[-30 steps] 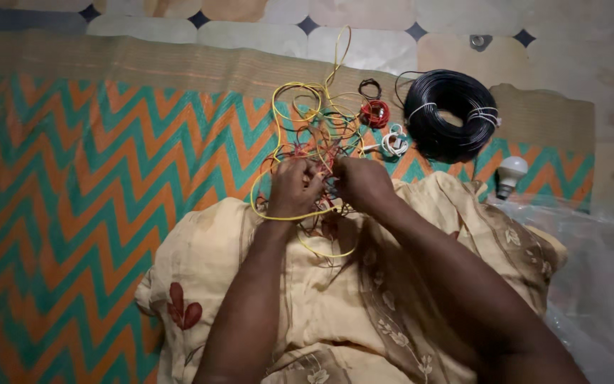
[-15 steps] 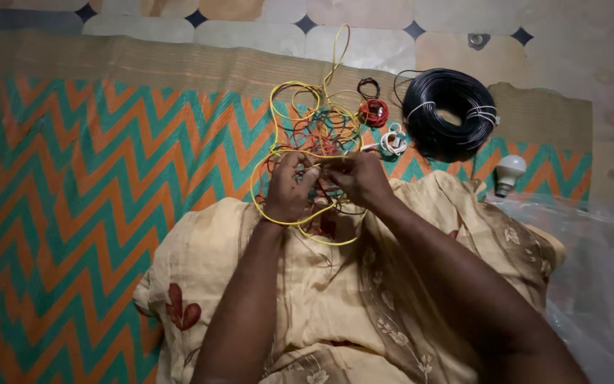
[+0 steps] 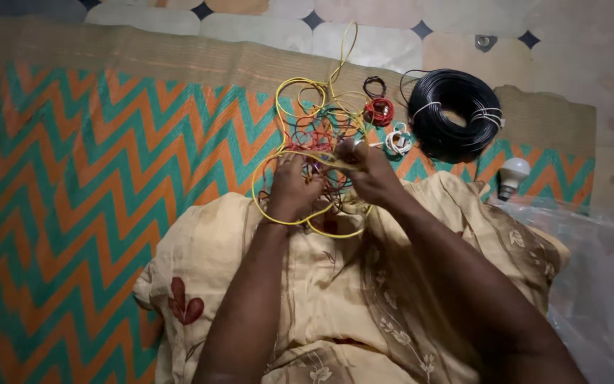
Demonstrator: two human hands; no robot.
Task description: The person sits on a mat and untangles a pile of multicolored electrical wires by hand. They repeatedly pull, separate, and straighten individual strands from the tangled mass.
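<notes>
Head view: a tangle of thin wires (image 3: 314, 135), yellow, red and green, lies on the zigzag mat (image 3: 72, 178) just beyond the person's lap, its near loops reaching onto the pale floral cloth (image 3: 335, 284). The left hand (image 3: 293, 190) is buried in the near side of the tangle, fingers curled together among the strands. The right hand (image 3: 372, 174) pinches a yellow strand drawn taut between the two hands, thumb and forefinger closed on it; whether the left hand's grip is clamped on that same strand cannot be told, as the loops cover the fingertips. Judgement: the wires are light and springy, hold their loops, and will snag on one another; take a single strand close to a crossing, not the mass. To the far right sit a small red coil (image 3: 379, 112), a white cord (image 3: 397, 139), a black cable coil (image 3: 455, 114) and a white bulb (image 3: 512, 174), all apart from the hands.
</notes>
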